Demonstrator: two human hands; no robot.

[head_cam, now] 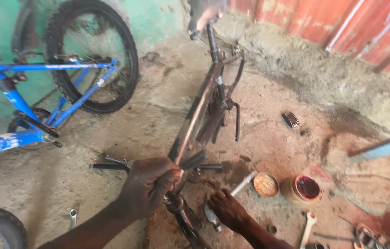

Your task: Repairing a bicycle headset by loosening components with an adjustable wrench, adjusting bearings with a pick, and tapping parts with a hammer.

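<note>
Head view cuts off the dark bike frame (199,110) (top blurred).

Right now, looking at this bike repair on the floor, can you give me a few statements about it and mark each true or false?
1. The left hand grips the dark bicycle frame lying on the ground. True.
2. The right hand holds a paintbrush. False: it holds a hammer with a pale handle.
3. The round tin near the right hand has its lid on. False: it stands open, showing red contents, with the lid lying beside it.
4. A blue bicycle stands to the left. True.
5. A wrench lies on the ground near the tin. True.
</note>
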